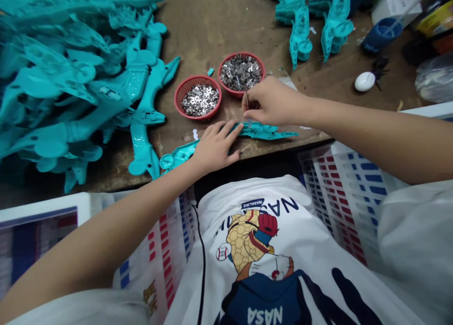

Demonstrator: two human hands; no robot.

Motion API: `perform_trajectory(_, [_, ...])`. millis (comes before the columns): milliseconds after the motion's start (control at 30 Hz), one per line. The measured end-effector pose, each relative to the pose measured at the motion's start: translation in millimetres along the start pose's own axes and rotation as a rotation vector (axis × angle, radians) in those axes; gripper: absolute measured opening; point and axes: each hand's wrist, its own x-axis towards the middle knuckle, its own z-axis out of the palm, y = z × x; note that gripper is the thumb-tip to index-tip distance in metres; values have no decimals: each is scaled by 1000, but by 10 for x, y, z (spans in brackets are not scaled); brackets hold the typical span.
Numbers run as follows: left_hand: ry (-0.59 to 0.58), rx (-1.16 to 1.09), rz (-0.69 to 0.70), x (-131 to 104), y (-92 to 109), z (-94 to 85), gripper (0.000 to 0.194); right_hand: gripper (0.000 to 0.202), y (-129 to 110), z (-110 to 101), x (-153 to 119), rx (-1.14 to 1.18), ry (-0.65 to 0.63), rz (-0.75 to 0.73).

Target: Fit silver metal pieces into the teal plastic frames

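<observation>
A long teal plastic molding [264, 130] lies along the table's near edge, its hollow, ribbed side facing up. Across its middle rests my left hand [216, 145], fingers spread and pressing on it, covering part of it. Just above the molding's right half, my right hand [271, 101] is closed in a pinch around a thin metal tool [247, 100], mostly hidden by the fingers. Beyond my hands stand two red baskets: the left basket [179, 109] holds small shiny metal pieces [201, 100], the right basket [224, 85] darker metal pieces [240, 72].
Teal moldings [78, 79] are heaped high at the left. More teal moldings [300, 28] lie at the back right, near a blue cup [380, 36], a white box [396, 6] and a white egg-shaped object [364, 81]. Plastic crates [339, 188] flank my lap below the table edge.
</observation>
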Motion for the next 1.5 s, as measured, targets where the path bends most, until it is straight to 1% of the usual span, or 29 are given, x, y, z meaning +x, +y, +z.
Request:
perform_trajectory(167, [1,23,-2,-14,14,-8,85,16,-4,33,-14,-1,-12,8])
perform_trajectory(300, [-6,29,-3,-15,13,0,86,14,-14,82,-21,-59,-119,-47])
perform_trajectory(333, [-5,24,-6,-16,10,5,87,17,-19,73,-10,-66,-111,-67])
perform_trajectory(400, [1,23,-9,-19,4,12,87,26,-17,33,28,-103,-37,-96])
perform_trajectory(433, [6,29,-6,-22,2,13,86,30,-4,8,51,-143,-16,-94])
perform_trajectory(467, [12,37,-1,-26,2,11,86,32,19,-13,73,-195,-26,-72])
perform_trajectory(500, [18,46,4,-30,4,8,85,33,49,-25,91,-251,-73,-35])
perform_trajectory(567, [32,59,5,-39,8,0,82,31,115,-19,107,-345,-214,68])
perform_trajectory(600, [39,63,1,-42,9,-3,81,31,139,-1,106,-369,-264,105])
perform_trajectory(633, [44,68,-2,-45,9,-5,80,31,150,24,102,-377,-281,120])
perform_trajectory(700, [53,86,-2,-47,6,-7,79,32,129,84,90,-340,-255,82])
perform_trajectory(767, [57,108,6,-48,4,-8,77,34,69,140,88,-254,-221,22])
perform_trajectory(900, [57,120,14,-50,8,-6,76,31,14,180,131,-68,-260,26])
perform_trajectory(1000, [54,117,-2,-47,15,3,77,33,88,177,179,20,-292,52])
perform_trajectory(1167, [41,107,-17,-39,28,6,76,34,215,242,230,129,-281,110])
perform_trajectory(1267, [17,99,-20,-28,38,-12,74,35,252,263,249,146,-287,120])
perform_trajectory(1367, [-3,90,-18,-4,33,-39,73,28,278,224,244,140,-316,98])
perform_trajectory(1400, [-8,88,-12,5,27,-53,72,30,280,203,231,126,-321,76])
perform_trajectory(1433, [-13,88,-5,14,22,-73,72,36,275,179,210,100,-322,44])
perform_trajectory(1467, [-15,92,5,21,20,-104,72,47,261,151,181,65,-322,5])
perform_trajectory(1500, [-12,100,14,26,23,-151,72,63,239,116,144,29,-326,-41])
